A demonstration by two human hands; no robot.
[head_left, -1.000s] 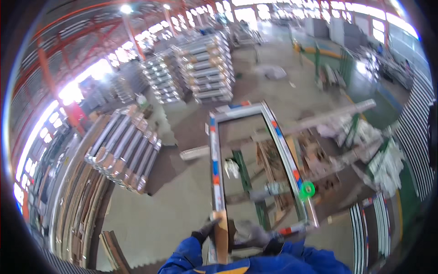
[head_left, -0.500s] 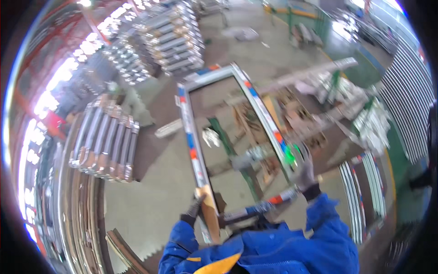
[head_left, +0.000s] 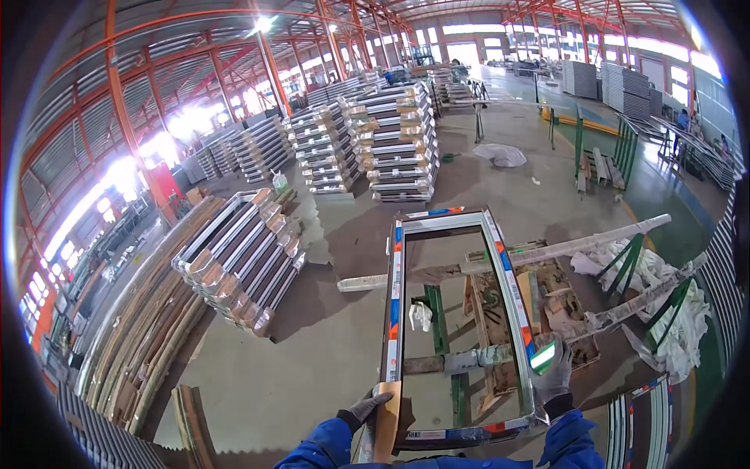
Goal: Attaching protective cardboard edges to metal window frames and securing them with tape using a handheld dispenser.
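A rectangular metal window frame [head_left: 397, 313], its sides covered with white, blue and orange film, lies across a trestle in front of me. My left hand [head_left: 367, 406] is closed around a brown cardboard strip [head_left: 387, 422] at the frame's near left corner. At the near right side, my right hand [head_left: 556, 374] holds a small shiny green-and-white thing [head_left: 543, 357], whose kind I cannot make out. That hand is beside the frame's right side. Both hands wear grey gloves.
Wrapped bars [head_left: 566, 248] support the frame over green legs. Under it sits a wooden crate [head_left: 488, 328] with scraps. White sheeting [head_left: 680, 328] lies at right. Stacked frames [head_left: 238, 262] and long wrapped profiles [head_left: 141, 313] stand left; more frames [head_left: 637, 422] lean at near right.
My view has tilted upward, so the hall's far end shows and the frame sits lower in the picture. Both hands stay at the frame's near corners, still holding the same things.
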